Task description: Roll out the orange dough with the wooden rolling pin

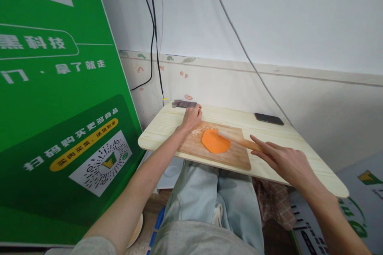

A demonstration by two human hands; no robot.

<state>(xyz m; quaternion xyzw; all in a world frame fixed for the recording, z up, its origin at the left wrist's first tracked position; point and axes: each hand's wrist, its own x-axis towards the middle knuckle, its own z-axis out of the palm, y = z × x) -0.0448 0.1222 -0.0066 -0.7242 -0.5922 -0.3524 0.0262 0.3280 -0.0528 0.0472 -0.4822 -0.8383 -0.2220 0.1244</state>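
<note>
A flat round of orange dough lies on a wooden cutting board, with white flour scattered near its far left side. My right hand grips the handle of a wooden rolling pin, its index finger stretched along it. The pin's far end rests over the dough's upper right part. Beyond the board's far left corner, my left hand is closed with bent fingers, close to the right end of a dark phone. What those fingers hold, if anything, is hidden.
A second black phone lies on the pale table, back right. Cables hang along the white wall behind. A large green sign panel stands close at the left. A bowl sits low at the left.
</note>
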